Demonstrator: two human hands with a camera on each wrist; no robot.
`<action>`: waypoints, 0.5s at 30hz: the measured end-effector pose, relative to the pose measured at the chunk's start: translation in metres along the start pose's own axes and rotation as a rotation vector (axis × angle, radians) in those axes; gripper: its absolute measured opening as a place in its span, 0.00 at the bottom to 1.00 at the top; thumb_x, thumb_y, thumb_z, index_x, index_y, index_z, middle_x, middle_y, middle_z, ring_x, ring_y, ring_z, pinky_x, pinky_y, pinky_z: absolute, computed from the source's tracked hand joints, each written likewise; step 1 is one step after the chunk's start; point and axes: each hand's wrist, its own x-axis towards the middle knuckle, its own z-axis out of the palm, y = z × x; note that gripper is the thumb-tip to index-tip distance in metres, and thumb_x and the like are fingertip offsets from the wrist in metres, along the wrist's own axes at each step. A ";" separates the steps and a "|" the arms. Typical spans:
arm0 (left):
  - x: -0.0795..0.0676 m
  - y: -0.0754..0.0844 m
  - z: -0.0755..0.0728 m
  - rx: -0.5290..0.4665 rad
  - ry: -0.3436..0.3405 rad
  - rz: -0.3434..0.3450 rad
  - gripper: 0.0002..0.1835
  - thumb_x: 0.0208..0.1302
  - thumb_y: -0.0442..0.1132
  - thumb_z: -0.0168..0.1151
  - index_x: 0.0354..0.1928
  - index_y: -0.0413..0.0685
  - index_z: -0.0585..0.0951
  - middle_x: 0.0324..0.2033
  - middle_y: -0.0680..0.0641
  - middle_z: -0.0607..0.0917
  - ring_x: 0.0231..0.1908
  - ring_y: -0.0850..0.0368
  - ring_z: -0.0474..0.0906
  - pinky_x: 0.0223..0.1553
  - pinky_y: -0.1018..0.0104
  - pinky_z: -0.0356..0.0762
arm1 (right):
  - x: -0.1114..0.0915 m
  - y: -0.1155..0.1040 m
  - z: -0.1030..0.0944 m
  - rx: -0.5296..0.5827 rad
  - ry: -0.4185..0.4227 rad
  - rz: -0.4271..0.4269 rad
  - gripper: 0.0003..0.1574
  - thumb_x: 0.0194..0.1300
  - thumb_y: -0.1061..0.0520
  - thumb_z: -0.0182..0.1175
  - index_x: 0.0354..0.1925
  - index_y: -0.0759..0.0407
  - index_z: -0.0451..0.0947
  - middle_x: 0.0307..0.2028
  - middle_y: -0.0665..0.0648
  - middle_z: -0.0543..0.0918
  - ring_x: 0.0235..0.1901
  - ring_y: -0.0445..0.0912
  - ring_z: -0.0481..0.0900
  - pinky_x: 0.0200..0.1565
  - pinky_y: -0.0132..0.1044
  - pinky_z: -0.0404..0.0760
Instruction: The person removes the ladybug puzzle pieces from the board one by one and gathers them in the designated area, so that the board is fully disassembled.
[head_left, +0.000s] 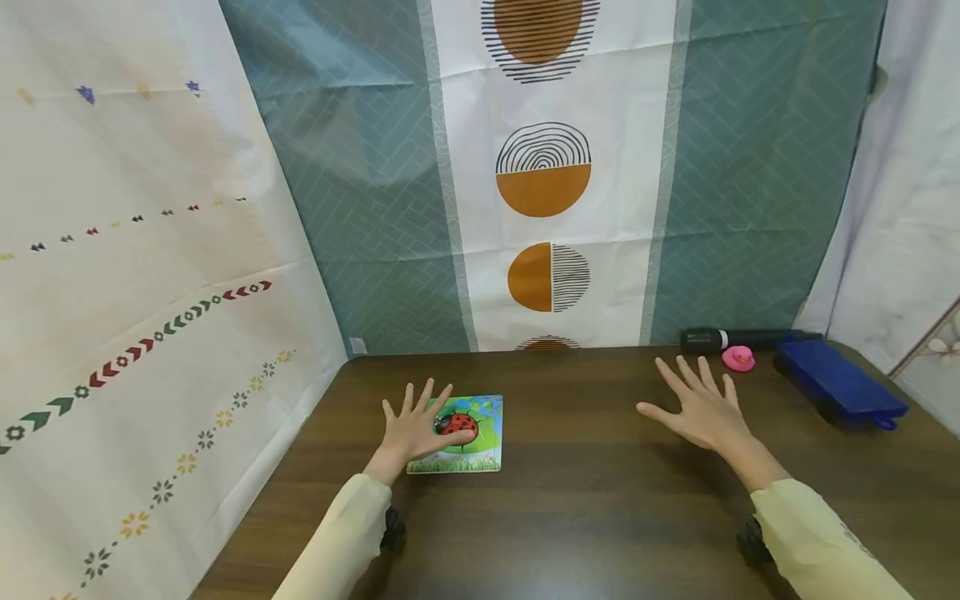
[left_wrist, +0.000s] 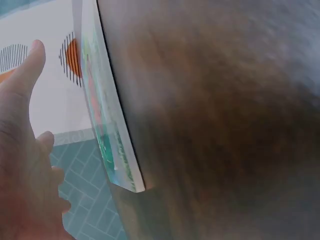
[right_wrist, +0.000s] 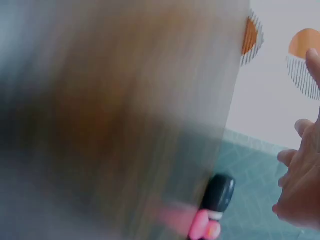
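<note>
My left hand [head_left: 415, 432] is spread above the left part of the table, fingers straight, holding nothing. Below and just right of it lies a flat square ladybug picture board [head_left: 487, 429], partly covered by the hand in the head view. Its pale, thin edge [left_wrist: 120, 120] shows in the left wrist view, apart from the left hand [left_wrist: 25, 150]. On the other side, my right hand [head_left: 705, 412] hovers over the table with spread fingers and nothing in them. A pink rubber duck [head_left: 738, 359] is the thing nearest to it, beyond the fingertips.
Behind the duck, a black cylindrical object [head_left: 702, 340] with a white band lies along the table's back edge. A dark blue case-like object [head_left: 840, 379] sits at the right. Patterned cloth [head_left: 375, 208] hangs behind the brown table [head_left: 570, 500], with white cloth [head_left: 150, 250] at the left.
</note>
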 end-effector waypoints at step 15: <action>-0.004 -0.038 0.005 -0.273 0.015 -0.071 0.55 0.59 0.69 0.58 0.78 0.46 0.48 0.77 0.38 0.51 0.76 0.34 0.43 0.70 0.26 0.38 | 0.033 -0.077 0.047 0.314 -0.082 -0.018 0.63 0.61 0.26 0.56 0.78 0.56 0.42 0.76 0.67 0.53 0.75 0.67 0.44 0.68 0.74 0.34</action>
